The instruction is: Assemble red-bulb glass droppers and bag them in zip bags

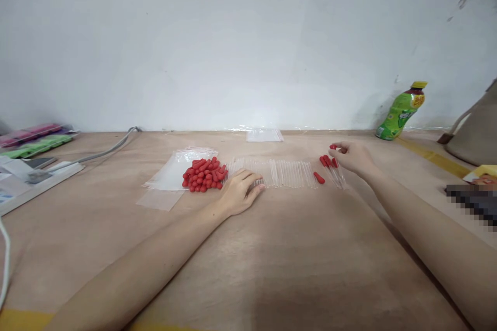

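While gripping one red rubber bulb (333, 147) between thumb and fingertips of the right hand (351, 155), holding it just beyond about four bulb-capped droppers (328, 161), overlapping too much for a sure count, with clear stems fanned toward the near side. Lying just left of these, one loose red bulb (319, 178). Next leftward, one row of clear dropper tubes (293, 173), side by side, well over a dozen but packed too closely to count. Resting at the left part of that row, the left hand (238, 191), palm down and fingers curled; cannot tell whether open or closed on a tube. Heaped just beside its wrist, one pile of red bulbs (205, 176), dozens, hiding one another. Left of the pile, partly under it, clear zip bags (169, 173), number unclear. Near the wall (233, 46), one flat plastic bag (265, 136). Well to the right, one green drink bottle (402, 111), yellow-capped, standing. Far left, one white power strip (58, 177), one pink pack (33, 136) and one green pack (41, 146). Beneath everything, one wooden tabletop (272, 258).
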### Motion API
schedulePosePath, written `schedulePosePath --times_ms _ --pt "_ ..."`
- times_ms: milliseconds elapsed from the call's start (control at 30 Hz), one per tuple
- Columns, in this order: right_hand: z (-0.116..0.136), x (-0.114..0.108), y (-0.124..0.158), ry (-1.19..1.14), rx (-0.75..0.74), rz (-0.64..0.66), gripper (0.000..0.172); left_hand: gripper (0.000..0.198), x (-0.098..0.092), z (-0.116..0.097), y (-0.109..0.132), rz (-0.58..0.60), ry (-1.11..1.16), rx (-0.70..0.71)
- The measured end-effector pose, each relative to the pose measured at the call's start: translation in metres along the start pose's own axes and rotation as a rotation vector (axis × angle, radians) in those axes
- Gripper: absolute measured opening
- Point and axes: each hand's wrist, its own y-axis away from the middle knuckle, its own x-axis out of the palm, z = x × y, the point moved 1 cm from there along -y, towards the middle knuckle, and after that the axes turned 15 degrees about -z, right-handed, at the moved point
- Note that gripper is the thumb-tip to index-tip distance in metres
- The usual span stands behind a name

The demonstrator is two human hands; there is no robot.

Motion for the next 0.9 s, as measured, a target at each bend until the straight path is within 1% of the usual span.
schedulePosePath --times_ms 167,267,333,467,567,633,667,733,833,900 --pt "-0.012 0.012 0.001 0.143 -0.035 0.020 0.037 0.020 0.000 -0.001 -0.001 0.025 -0.013 0.010" --pt "-0.019 0.015 0.000 0.165 -0.024 0.051 0.044 0.020 0.000 -0.001 -0.001 0.033 -0.023 0.003" --pt "-0.020 0.016 0.001 0.166 -0.024 0.062 0.045 0.020 0.000 -0.001 -0.001 0.034 -0.026 0.002" --pt "-0.014 0.014 0.003 0.133 -0.047 0.030 0.040 0.019 0.000 -0.001 -0.001 0.036 -0.030 0.014" --pt "-0.002 0.012 0.008 0.068 -0.081 0.024 0.027 0.019 -0.001 -0.001 -0.001 0.038 -0.035 0.018" --pt "0.008 0.011 0.013 0.039 -0.118 0.075 0.020 0.019 -0.001 0.000 -0.001 0.041 -0.041 0.013" --pt "0.013 0.011 0.017 0.036 -0.133 0.111 0.020 0.020 -0.001 0.000 -0.001 0.042 -0.044 0.010" --pt "0.022 0.010 0.023 0.059 -0.144 0.185 0.024 0.020 -0.001 -0.001 -0.001 0.048 -0.052 0.007" --pt "0.033 0.011 0.031 0.151 -0.148 0.299 0.036 0.020 -0.001 -0.001 -0.002 0.059 -0.066 0.005" --pt "0.037 0.012 0.035 0.222 -0.147 0.343 0.040 0.020 -0.001 -0.002 -0.002 0.064 -0.085 -0.002"
